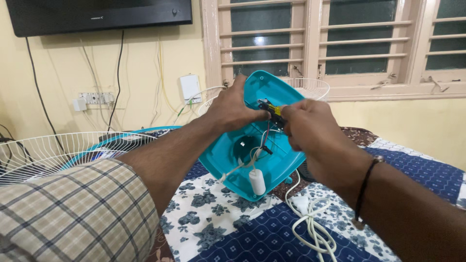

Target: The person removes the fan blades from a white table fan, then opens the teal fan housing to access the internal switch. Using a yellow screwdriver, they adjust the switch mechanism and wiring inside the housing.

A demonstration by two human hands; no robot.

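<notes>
Patterned bedspread [233, 228] lies below the teal fan base [252, 145], held tilted above it. Left hand [233, 109] clasps its upper edge; right hand [310, 126] pinches the small yellow part [275, 109]. Best to steady the base and avoid tugging the thin wires [264, 140].

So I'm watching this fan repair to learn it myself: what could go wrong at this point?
Three things, judging by this view. The thin wires run loose inside the teal housing; the right hand working at the small yellow-and-black part could tug one free. The white cylinder dangles at the lower edge and may swing or strain its lead. The left hand alone steadies the tilted housing above the quilt, so it might slip.
</notes>
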